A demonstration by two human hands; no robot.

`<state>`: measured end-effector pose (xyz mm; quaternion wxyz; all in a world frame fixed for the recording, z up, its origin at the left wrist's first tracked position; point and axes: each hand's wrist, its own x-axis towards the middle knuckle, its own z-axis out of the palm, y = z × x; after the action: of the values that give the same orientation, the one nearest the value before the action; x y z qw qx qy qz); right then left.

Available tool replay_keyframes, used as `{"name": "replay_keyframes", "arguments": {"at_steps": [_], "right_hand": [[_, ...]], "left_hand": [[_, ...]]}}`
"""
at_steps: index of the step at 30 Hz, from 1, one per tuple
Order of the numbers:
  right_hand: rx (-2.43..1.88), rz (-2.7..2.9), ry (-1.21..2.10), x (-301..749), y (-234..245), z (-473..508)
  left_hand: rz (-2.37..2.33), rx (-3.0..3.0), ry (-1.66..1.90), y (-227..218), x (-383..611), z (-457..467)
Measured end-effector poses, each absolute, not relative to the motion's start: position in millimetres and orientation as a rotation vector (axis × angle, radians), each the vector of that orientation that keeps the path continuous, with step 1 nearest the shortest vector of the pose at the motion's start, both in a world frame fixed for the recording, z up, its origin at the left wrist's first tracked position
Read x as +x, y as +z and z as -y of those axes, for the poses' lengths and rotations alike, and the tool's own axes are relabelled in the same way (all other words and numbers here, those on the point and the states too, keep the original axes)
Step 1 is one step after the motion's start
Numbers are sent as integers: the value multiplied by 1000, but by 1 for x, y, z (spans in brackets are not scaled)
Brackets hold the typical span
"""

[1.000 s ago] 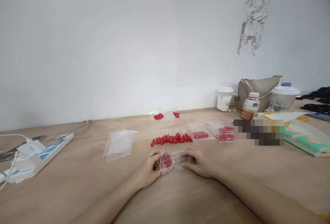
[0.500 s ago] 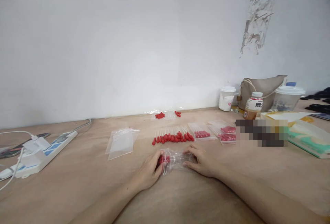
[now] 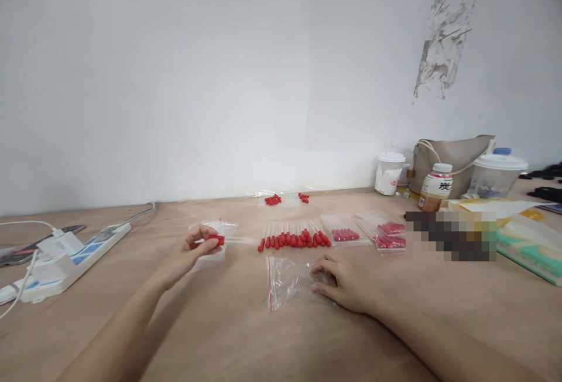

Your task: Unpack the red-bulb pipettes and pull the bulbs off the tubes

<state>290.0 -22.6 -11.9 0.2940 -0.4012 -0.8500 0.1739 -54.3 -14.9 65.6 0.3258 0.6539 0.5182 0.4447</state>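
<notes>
- Left hand (image 3: 185,256): thumb and fingers pinching red-bulbed droppers (image 3: 217,240), pale stems pointing right; blur and the fingers hide how many, possibly several.
- Under and behind that hand: clear bags (image 3: 209,261) lying flat on the table (image 3: 228,335), partly covered.
- Right hand (image 3: 349,286): thumb and fingertips apart, curved over the right end of one clear zip bag (image 3: 285,282); the bag's red-lined edge faces left.
- Beyond the two hands: one row of loose droppers (image 3: 292,239), well over a dozen, red bulbs toward the person, stems toward the wall.
- Right of the row: one filled bag (image 3: 345,234) holding about five red bulbs side by side; next to it, overlapping filled bags (image 3: 390,242) showing two groups of bulbs.
- Near the wall: two clusters of red bulbs (image 3: 273,200) with clear film about them.
- Far right, containers: one white-lidded cup (image 3: 389,177); one bottle (image 3: 435,188) of brown liquid; one larger clear tub (image 3: 496,178), white lid, contents unclear; one grey bag (image 3: 456,156) behind the bottle.
- Far left: one white power strip (image 3: 99,247) with plugs in it, one phone (image 3: 72,229) beside it.
</notes>
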Motion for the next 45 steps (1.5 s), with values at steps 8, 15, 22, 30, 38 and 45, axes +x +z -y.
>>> {"name": "replay_keyframes", "arguments": {"at_steps": [8, 15, 22, 30, 38, 45], "right_hand": [[-1067, 2251, 484, 289, -13, 22], [-1059, 2243, 488, 289, -13, 22], [-1074, 2246, 502, 288, -9, 22], [-1084, 2249, 493, 289, -12, 21], [-1078, 2258, 492, 290, -11, 21], [-1065, 2252, 474, 289, -11, 22]], "left_hand": [[-1404, 2396, 1281, 36, -6, -24], [-1473, 2864, 922, 22, 40, -45], [-1462, 2883, 784, 13, 48, -46], [-1412, 2752, 888, 7, 45, -47], [-1402, 2701, 1063, 0, 35, -50], [-1300, 2536, 1058, 2, 38, -51]]}}
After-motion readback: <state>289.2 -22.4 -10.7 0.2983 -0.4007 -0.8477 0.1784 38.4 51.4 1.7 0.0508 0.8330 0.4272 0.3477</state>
